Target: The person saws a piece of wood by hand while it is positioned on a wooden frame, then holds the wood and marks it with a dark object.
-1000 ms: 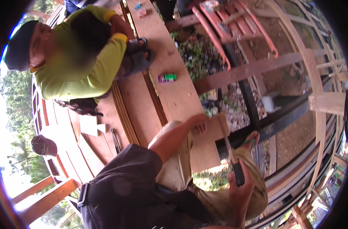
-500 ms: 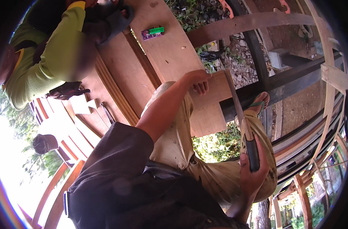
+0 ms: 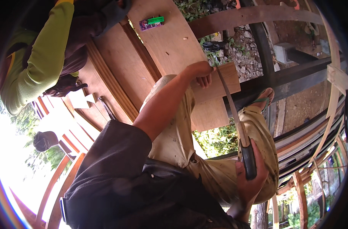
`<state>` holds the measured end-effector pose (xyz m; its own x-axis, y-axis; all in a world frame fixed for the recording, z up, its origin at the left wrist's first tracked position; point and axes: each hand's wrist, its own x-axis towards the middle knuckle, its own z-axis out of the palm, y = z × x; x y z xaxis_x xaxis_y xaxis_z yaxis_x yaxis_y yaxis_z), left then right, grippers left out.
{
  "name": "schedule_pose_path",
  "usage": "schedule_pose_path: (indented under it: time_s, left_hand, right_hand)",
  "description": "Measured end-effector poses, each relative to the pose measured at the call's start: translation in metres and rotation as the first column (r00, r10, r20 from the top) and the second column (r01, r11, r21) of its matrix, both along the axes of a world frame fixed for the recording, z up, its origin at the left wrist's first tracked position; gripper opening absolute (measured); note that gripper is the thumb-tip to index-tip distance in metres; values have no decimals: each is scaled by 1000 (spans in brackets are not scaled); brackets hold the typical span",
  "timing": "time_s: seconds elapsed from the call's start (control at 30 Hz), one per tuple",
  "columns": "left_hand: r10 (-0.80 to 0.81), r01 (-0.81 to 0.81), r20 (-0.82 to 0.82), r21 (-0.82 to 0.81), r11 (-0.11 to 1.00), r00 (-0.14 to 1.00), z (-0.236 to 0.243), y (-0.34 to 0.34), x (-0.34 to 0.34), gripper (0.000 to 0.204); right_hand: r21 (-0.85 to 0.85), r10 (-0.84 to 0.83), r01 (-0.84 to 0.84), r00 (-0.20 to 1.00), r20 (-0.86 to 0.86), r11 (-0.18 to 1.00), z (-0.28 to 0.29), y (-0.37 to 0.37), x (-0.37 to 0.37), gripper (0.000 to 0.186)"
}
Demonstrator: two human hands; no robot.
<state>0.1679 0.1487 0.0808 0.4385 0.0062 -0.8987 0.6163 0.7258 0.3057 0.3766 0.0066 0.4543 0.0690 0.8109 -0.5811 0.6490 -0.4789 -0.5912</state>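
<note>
My left hand (image 3: 201,73) presses on a short wooden board (image 3: 230,78) with its fingers bent, holding it on a longer, wider plank (image 3: 170,47). In my right hand (image 3: 254,183) is the black handle of a handsaw (image 3: 232,103). The blade slants up and to the left across the short board, its tip close to my left thumb. How deep the teeth sit in the wood cannot be made out. Below the short board, another flat piece of wood (image 3: 210,116) lies beside my knee.
A small purple and green packet (image 3: 151,23) lies on the plank. At the left a person in a yellow-green sleeve (image 3: 47,57) sits close by. A dark cap (image 3: 45,141) is at the far left. Dark beams (image 3: 296,78) cross stony ground at the right, near my sandalled foot (image 3: 265,100).
The saw blade has shifted left over the short board, from its right end to beside my left thumb. The other person's arm has moved left.
</note>
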Motion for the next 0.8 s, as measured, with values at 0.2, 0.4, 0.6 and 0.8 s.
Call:
schedule_pose_path:
  time_s: [0.2, 0.4, 0.6, 0.8]
  left_hand:
    - [62, -61, -35, 20, 998, 997, 3, 1, 2, 68]
    - [94, -89, -67, 80, 993, 993, 12, 3, 5, 62]
    - [95, -84, -97, 116, 990, 991, 13, -1, 2, 58]
    - [89, -79, -84, 119, 990, 992, 16, -4, 8, 48]
  right_hand:
    - [30, 34, -34, 999, 7, 999, -6, -5, 4, 65]
    - [57, 79, -79, 997, -3, 995, -11, -12, 8, 64]
    - [-1, 67, -67, 997, -33, 998, -10, -11, 5, 62]
    - [12, 84, -84, 996, -8, 996, -23, -11, 0, 60]
